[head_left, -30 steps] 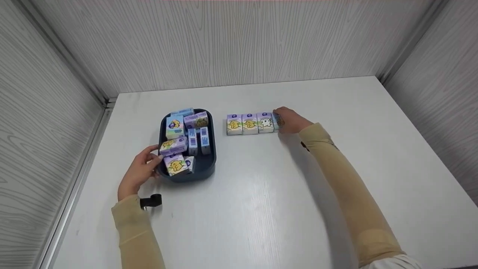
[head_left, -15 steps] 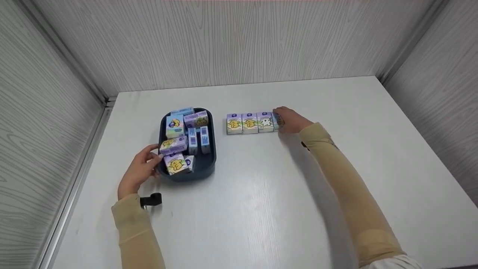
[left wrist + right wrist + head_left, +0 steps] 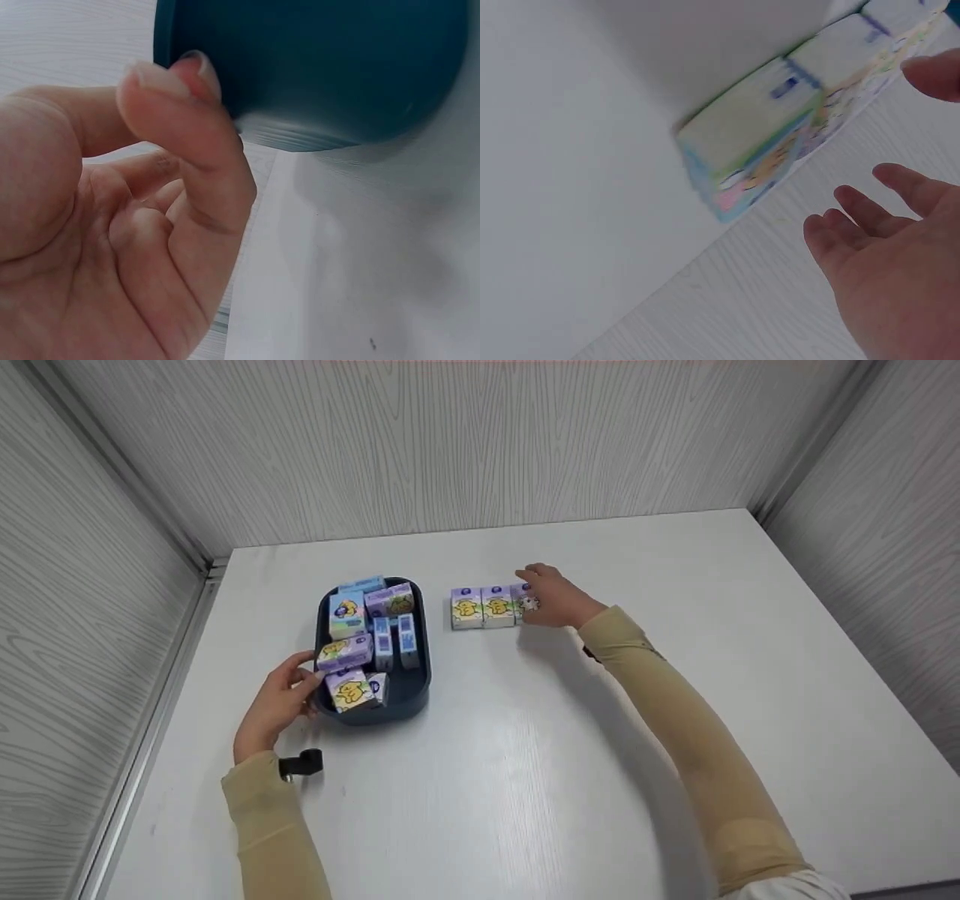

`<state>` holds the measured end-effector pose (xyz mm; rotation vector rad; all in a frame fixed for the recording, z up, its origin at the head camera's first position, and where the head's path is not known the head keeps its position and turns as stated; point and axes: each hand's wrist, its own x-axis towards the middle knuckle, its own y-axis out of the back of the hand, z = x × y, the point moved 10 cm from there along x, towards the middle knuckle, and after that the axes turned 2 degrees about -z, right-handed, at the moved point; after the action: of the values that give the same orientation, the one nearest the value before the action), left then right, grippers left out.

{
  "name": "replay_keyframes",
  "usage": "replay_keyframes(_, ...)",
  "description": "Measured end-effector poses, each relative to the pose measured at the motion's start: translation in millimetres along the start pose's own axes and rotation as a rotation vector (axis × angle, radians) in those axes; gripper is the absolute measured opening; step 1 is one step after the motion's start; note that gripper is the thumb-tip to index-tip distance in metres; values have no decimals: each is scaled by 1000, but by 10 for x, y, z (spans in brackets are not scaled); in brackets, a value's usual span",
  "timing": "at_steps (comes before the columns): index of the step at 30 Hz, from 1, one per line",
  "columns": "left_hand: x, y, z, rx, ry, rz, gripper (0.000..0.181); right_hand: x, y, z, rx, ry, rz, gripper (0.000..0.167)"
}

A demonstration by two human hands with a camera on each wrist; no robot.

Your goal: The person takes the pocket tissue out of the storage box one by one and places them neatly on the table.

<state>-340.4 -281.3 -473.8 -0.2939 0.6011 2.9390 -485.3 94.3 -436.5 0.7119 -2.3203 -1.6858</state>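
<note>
My left hand [image 3: 279, 701] holds the left side of a dark blue plastic bin [image 3: 411, 701], thumb and fingertips at its rim; the left wrist view has the bin wall [image 3: 337, 67] against the fingertips. Several small cartoon-printed boxes [image 3: 349, 690], purple or light blue, lie jumbled in the bin. To its right, similar boxes [image 3: 466, 609] stand side by side in a row on the table. Over the row's right end is my right hand [image 3: 559, 598], fingers extended and apart from the boxes in the right wrist view. There, a blue-edged box [image 3: 754, 124] ends the row; the head view hides it behind the hand.
The white table [image 3: 480, 780] extends in front of the bin and row. Behind it rises a wood-grain panel [image 3: 480, 442], with side panels [image 3: 97, 607] at left and right. A small black camera [image 3: 301, 763] is strapped to the left wrist.
My right hand has let go of the blue box at the row's right end and moved left and slightly up over the row. The left hand stays at the bin.
</note>
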Motion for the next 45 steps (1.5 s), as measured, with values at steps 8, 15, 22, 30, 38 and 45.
replay_keyframes(8, 11, -8, 6, 1, -11, 1, 54, -11, -43, -1108, -24, 268, 39, 58)
replay_keyframes(15, 11, -30, -10, 9, 1, -8, 53, -148, -342, -2092, -112, 542, -14, 49)
replay_keyframes(22, 0, -16, -23, 6, -7, -11, 53, -77, -587, -2558, -208, 594, -46, 57)
replay_keyframes(30, 4, -33, -14, 9, -10, -22, 52, 70, -765, -2726, -255, 600, -74, 55)
replay_keyframes(38, 17, -13, 29, 26, -16, -20, 53, 140, -738, -2717, -256, 529, -62, 51)
replay_keyframes(45, 8, 0, 17, 22, -27, -21, 53, 209, -756, -2650, -243, 470, -47, 51)
